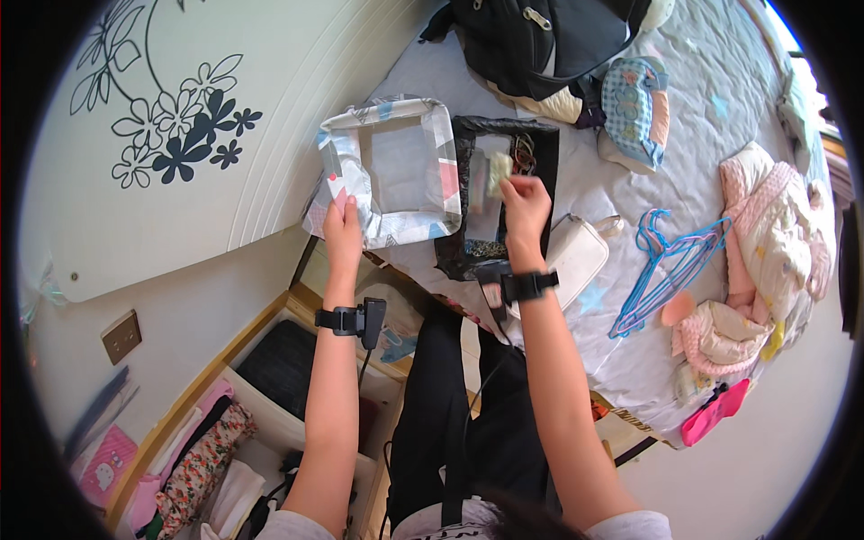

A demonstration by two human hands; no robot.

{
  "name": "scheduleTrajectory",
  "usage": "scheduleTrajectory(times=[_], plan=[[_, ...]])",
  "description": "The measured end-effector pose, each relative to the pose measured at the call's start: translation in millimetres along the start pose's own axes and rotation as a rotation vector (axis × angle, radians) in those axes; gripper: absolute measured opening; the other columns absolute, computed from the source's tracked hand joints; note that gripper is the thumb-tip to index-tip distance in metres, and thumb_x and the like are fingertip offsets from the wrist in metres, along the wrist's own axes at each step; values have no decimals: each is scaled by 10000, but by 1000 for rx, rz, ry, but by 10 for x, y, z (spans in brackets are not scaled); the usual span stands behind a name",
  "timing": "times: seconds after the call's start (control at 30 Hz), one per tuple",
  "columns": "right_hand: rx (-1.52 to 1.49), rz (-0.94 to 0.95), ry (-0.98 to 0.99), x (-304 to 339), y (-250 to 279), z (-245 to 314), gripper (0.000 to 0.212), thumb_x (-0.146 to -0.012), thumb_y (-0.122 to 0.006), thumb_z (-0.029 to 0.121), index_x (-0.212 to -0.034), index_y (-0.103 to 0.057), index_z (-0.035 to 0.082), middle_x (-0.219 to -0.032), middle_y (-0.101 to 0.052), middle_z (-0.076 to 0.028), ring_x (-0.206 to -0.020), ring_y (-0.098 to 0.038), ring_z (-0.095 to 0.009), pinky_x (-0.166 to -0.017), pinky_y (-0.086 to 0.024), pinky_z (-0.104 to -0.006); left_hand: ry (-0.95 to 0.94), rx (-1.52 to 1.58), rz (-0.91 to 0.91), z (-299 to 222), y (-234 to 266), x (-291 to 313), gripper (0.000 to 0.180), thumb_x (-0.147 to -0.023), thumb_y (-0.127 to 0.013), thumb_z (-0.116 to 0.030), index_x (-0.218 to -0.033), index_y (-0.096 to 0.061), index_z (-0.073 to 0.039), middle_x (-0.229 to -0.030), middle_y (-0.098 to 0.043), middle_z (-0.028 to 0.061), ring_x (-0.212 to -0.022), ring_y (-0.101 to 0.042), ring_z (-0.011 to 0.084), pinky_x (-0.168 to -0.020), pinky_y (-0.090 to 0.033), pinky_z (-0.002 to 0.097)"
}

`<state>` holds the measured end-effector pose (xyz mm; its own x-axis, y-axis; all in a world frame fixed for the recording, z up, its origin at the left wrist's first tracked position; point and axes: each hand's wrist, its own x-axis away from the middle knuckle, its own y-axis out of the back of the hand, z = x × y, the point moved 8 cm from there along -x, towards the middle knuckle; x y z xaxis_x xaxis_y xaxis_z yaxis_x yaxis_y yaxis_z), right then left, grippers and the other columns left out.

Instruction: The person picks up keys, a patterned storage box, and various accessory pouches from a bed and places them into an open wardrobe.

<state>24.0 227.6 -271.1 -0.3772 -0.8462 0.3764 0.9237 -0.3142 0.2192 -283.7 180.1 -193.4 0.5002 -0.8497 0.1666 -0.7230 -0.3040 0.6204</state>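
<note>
My left hand [343,236] grips the near left corner of a square patterned storage box [409,230], white with grey, blue and red patches. The box sits at the bed's edge, its pale bottom bare. Just right of it lies a black-lined tray [545,144] holding some cords or bands [522,155] and other small items. My right hand [527,214] is over that tray, thumb and fingers pinching a small pale green packet [499,171], which is slightly blurred. Both wrists wear black straps.
A white pouch [578,256] lies by my right wrist, with blue and purple hangers [666,265] beyond. A black backpack [549,40], a blue checked pouch [635,103] and pink-and-white clothing [751,225] rest on the bed. Low left, an open drawer holds folded clothes [211,450].
</note>
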Motion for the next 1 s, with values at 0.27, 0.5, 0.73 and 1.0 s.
scheduleTrajectory(times=[0.27, 0.5, 0.73, 1.0], plan=[[183, -89, 133, -160, -419, 439, 139, -616, -631, 65, -656, -528, -20, -632, -562, -141, -585, -553, -252, -563, -424, -305, 82, 7, 63, -88, 59, 58, 359, -830, -405, -185, -1083, -423, 70, -1020, -515, 167, -957, -483, 212, -818, -343, 265], [205, -43, 121, -140, -401, 326, 171, -641, -627, 163, -668, -522, 32, -673, -566, -112, -651, -546, -284, -589, -417, -350, 140, 146, -6, -54, 160, 205, 366, -840, -392, -174, -1104, -403, 79, -1056, -497, 155, -972, -468, 182, -836, -333, 256], [-109, 180, 130, 345, -242, 999, 238, -701, -586, 112, -870, -453, 9, -800, -435, -60, -688, -441, -142, -611, -375, -264, 208, 156, 27, -129, 448, 451, 417, -849, -403, -194, -1147, -343, 91, -1135, -428, 131, -1039, -398, 163, -892, -276, 252], [-541, 699, -360, 1229, -386, 778, 572, -823, -442, 237, -1273, -130, 71, -1312, -100, -105, -1158, -272, -222, -928, -240, -313, 375, 467, 150, -508, 619, 910, 435, -846, -408, -179, -1178, -296, 78, -1195, -364, 103, -1087, -343, 152, -916, -238, 254]])
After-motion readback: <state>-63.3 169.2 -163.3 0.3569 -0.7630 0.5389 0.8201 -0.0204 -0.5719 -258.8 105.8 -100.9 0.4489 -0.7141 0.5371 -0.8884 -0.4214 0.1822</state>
